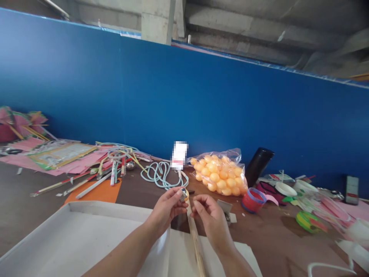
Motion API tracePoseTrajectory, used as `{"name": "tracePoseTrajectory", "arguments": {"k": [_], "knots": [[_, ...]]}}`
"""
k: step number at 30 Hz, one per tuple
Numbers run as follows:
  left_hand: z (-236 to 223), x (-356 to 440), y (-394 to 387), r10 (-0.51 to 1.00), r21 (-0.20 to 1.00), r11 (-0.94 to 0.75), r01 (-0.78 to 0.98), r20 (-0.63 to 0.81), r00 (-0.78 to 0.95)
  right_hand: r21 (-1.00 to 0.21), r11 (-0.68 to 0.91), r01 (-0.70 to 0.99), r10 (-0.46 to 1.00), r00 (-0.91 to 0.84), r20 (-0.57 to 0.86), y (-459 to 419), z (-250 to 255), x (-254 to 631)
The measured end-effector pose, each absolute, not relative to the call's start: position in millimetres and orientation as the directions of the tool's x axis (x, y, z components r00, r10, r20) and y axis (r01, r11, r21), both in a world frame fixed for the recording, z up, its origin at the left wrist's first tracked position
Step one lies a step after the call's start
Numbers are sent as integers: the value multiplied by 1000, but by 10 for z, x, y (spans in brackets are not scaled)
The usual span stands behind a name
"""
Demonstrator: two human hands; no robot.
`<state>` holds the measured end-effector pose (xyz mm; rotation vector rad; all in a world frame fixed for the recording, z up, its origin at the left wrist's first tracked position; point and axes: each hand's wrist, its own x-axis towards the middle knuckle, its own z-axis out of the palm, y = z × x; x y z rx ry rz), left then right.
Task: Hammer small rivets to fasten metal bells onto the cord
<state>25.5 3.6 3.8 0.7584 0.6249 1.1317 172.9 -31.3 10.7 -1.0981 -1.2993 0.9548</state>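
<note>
On brown tbl [276, 246], by blue wall [184, 100].

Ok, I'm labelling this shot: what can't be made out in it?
Head view throughout:
- Shiny ball: part covered by left hand.
- Right hand: fingertips too small to show any grip.
- Card: print, blurred by pixelation.
- Small box: part behind right hand.
- Pale strip: cut by bottom edge.

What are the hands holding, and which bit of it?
The left hand holds a small shiny ball by its side, between thumb and fingers. I can't tell whether the right hand is pinching anything.
</note>
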Motion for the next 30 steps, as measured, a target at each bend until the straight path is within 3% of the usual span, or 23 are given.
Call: {"name": "tracePoseTrajectory", "arguments": {"k": [5, 17, 30], "knots": [[42, 256, 41, 943, 792, 237, -563, -47, 330, -973, 202, -109, 979, 38, 199, -322, 120, 1654], [-58, 249, 84, 942, 772, 266, -578, -80, 327, -970, 52, -239, 996, 88, 31, -296, 100, 1663], [-74, 301, 80, 942, 816, 247, -522, -75, 328, -962, -8, -273, 999, 45, -21, -263, 32, 1653]]}}
